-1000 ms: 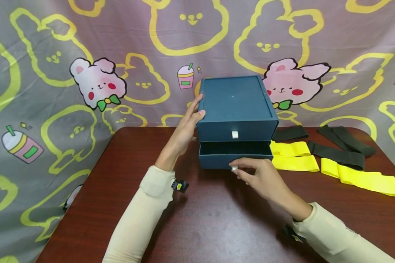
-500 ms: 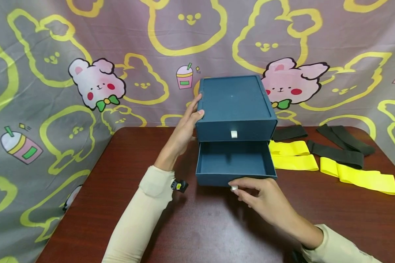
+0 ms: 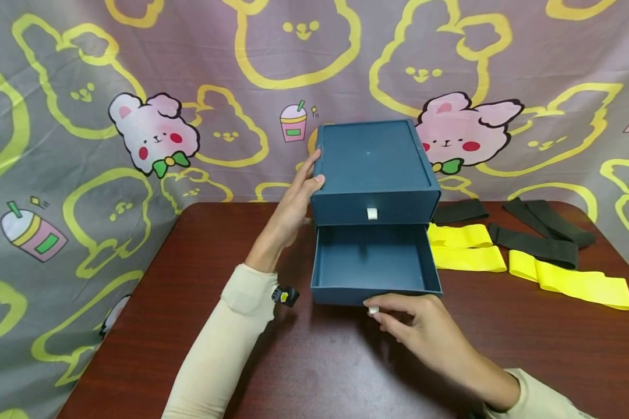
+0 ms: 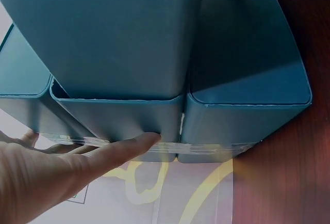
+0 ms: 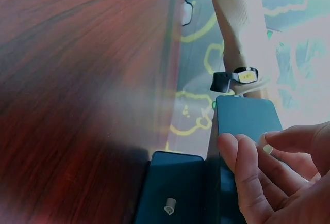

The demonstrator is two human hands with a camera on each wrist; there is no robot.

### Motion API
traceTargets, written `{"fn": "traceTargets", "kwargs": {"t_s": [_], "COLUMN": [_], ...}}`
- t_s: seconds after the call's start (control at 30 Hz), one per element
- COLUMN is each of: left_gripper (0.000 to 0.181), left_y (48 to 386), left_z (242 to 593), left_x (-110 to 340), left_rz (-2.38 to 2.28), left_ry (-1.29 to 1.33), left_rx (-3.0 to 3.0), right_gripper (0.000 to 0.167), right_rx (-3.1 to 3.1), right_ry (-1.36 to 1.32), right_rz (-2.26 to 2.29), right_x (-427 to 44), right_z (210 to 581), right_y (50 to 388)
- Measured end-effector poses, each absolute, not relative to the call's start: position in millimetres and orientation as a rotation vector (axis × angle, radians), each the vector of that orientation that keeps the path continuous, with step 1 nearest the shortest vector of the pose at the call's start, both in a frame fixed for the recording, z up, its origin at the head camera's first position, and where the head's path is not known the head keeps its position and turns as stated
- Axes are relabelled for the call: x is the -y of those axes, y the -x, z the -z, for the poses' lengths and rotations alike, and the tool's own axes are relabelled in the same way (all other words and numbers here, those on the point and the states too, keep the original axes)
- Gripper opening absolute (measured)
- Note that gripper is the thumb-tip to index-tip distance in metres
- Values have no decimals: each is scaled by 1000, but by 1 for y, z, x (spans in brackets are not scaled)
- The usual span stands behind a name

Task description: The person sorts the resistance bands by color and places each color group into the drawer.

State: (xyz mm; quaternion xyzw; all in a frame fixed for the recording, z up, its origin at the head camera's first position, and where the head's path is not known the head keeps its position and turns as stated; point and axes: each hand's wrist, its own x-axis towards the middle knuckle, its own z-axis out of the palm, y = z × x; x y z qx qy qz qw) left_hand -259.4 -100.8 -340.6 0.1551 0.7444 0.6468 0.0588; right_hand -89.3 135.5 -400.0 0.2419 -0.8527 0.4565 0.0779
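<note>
A dark blue drawer box [image 3: 369,157] stands on the table, its top drawer closed with a white tab [image 3: 372,214] on the front. Below that, a drawer [image 3: 374,265] is pulled well out, nothing visible inside it. My right hand [image 3: 435,331] pinches its white pull tab [image 3: 373,311] between thumb and index finger. With straight fingers, my left hand [image 3: 292,209] presses against the box's left side. In the right wrist view, a closed bottom drawer [image 5: 178,177] shows beside the table, hidden from the head view.
Right of the box lie yellow fabric strips [image 3: 571,280] and black fabric strips [image 3: 537,244], folded flat on the reddish-brown wooden table [image 3: 188,302]. Behind the table hangs a cartoon-print curtain [image 3: 272,52].
My right hand has drawn the drawer out toward me by its tab, from slightly open to widely open. My left hand has stayed on the side of the box.
</note>
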Motion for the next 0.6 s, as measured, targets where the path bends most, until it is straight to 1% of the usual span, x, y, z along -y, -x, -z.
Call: {"fn": "traceTargets", "kwargs": {"t_s": [0.17, 0.3, 0.6], "left_gripper": [60, 60, 59], "left_y": [259, 259, 259], "left_z": [341, 340, 340], "left_x": [101, 100, 101], "left_rz": [-1961, -1964, -1963], "left_ry": [-472, -470, -467], "left_rx": [-2258, -2259, -2251], "right_gripper": [20, 24, 33], "right_rx": [2531, 2513, 2504], "right_ry": [-749, -748, -648], "right_rz": [-1339, -1311, -1297], "right_x": [-135, -138, -159], "right_z": [400, 396, 367], "right_y": [88, 85, 76]}}
